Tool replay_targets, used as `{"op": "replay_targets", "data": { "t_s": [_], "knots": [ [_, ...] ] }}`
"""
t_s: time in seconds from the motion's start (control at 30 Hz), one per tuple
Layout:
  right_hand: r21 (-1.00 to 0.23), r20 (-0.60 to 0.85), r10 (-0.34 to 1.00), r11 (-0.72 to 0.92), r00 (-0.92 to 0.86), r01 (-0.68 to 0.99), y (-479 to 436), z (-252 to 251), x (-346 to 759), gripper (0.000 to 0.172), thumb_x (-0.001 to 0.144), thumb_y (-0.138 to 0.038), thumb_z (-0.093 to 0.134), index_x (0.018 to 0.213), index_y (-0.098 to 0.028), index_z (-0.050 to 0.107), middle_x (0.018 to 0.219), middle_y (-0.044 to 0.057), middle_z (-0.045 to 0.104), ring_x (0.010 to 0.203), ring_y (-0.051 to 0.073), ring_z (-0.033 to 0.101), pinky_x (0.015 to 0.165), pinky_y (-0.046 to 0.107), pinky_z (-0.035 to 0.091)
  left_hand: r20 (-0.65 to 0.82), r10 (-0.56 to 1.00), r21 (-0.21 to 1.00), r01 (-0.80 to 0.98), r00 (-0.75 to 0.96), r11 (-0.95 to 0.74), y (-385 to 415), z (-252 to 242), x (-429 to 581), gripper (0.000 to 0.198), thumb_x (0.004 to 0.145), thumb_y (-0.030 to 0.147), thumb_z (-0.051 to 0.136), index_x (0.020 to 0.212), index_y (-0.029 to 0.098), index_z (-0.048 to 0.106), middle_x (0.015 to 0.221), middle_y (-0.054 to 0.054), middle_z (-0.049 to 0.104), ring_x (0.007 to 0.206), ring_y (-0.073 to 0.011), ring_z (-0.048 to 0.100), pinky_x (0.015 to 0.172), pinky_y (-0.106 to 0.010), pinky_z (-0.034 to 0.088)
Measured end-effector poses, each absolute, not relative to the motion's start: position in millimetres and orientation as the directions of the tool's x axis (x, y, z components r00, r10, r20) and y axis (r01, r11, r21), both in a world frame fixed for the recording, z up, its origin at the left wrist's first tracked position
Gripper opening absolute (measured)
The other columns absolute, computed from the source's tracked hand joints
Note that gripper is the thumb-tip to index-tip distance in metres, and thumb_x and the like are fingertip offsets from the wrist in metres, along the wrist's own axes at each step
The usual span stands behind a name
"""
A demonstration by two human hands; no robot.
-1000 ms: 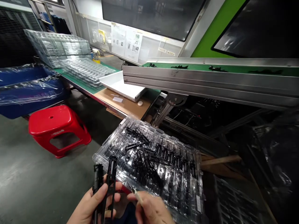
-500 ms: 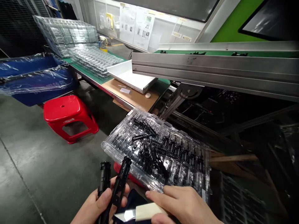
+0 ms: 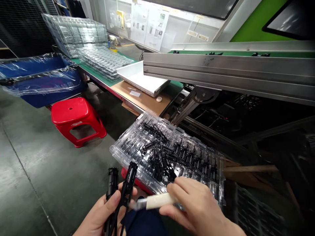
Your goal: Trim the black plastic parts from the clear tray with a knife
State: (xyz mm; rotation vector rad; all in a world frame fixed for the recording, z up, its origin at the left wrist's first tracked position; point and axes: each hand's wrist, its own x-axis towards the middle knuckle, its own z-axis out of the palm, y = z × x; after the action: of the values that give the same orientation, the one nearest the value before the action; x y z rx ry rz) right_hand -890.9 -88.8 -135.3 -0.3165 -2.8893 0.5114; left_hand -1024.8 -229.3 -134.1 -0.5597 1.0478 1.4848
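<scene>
Black plastic parts (image 3: 119,190), two long ones, stand up out of the left hand (image 3: 103,214), fingers wrapped tight around them, thumb pressed across the front. Right hand (image 3: 197,206) is clamped on a cream-handled knife (image 3: 154,201), blade pointing left, tip just beside the nearer part. Behind both hands sits a clear blister tray (image 3: 137,144), a loose heap of black parts in its middle. Off left, a red stool (image 3: 73,118) on the grey floor; above, the conveyor rail (image 3: 221,70) runs across.
</scene>
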Motion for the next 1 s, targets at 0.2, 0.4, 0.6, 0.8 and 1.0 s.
{"op": "replay_targets", "data": {
  "t_s": [0.2, 0.4, 0.6, 0.8, 1.0],
  "knots": [
    [-0.863, 0.073, 0.420, 0.481, -0.904, 0.154, -117.1, -151.1, -915.9, 0.019, 0.072, -0.032, 0.049, 0.065, -0.014, 0.052, 0.060, 0.001, 0.049, 0.052, 0.008, 0.045, 0.046, 0.018, 0.037, -0.809, 0.519, 0.374, -0.923, -0.276, 0.093, -233.2, -146.4, -1021.8, 0.045, 0.041, 0.026, 0.077, 0.078, 0.011, 0.058, 0.056, -0.004, 0.059, 0.042, -0.0109, 0.050, 0.031, -0.016, 0.039],
    [-0.857, 0.270, 0.444, 0.515, -0.854, -0.003, -143.4, -164.5, -935.6, 0.017, 0.067, -0.018, 0.051, 0.079, -0.011, 0.061, 0.074, 0.009, 0.052, 0.062, 0.013, 0.051, 0.050, 0.022, 0.043, -0.666, 0.413, 0.670, -0.742, -0.621, -0.035, -234.7, -172.1, -1012.1, 0.046, 0.039, 0.025, 0.077, 0.079, 0.017, 0.056, 0.066, -0.001, 0.064, 0.051, -0.0149, 0.057, 0.041, -0.017, 0.046],
    [-0.666, 0.559, 0.431, 0.742, -0.709, -0.075, -150.8, -190.4, -934.4, 0.013, 0.070, -0.011, 0.043, 0.069, -0.010, 0.055, 0.058, 0.007, 0.050, 0.053, 0.013, 0.046, 0.042, 0.022, 0.037, -0.533, 0.374, 0.838, -0.533, -0.759, 0.114, -238.1, -187.1, -1014.1, 0.041, 0.046, 0.026, 0.074, 0.083, 0.017, 0.057, 0.077, -0.001, 0.065, 0.071, -0.0129, 0.058, 0.060, -0.009, 0.045],
    [-0.817, 0.106, 0.428, 0.552, -0.897, 0.167, -132.5, -200.3, -923.3, 0.020, 0.072, -0.023, 0.044, 0.054, -0.015, 0.047, 0.052, -0.001, 0.046, 0.048, 0.008, 0.042, 0.044, 0.020, 0.031, -0.794, 0.382, 0.539, -0.839, -0.474, 0.079, -236.3, -167.8, -1030.1, 0.036, 0.059, 0.010, 0.064, 0.093, 0.012, 0.051, 0.066, -0.005, 0.064, 0.056, -0.0154, 0.059, 0.048, -0.019, 0.050],
    [-0.672, -0.012, 0.686, 0.533, -0.727, 0.514, -42.5, -215.8, -930.8, 0.024, 0.078, -0.022, 0.038, 0.100, -0.020, 0.048, 0.082, 0.002, 0.051, 0.065, 0.011, 0.048, 0.057, 0.022, 0.038, -0.829, 0.310, 0.487, -0.873, -0.465, -0.007, -237.0, -155.3, -1040.2, 0.040, 0.067, -0.002, 0.048, 0.106, 0.007, 0.041, 0.086, -0.008, 0.063, 0.066, -0.0173, 0.060, 0.044, -0.023, 0.052]
  ]
}}
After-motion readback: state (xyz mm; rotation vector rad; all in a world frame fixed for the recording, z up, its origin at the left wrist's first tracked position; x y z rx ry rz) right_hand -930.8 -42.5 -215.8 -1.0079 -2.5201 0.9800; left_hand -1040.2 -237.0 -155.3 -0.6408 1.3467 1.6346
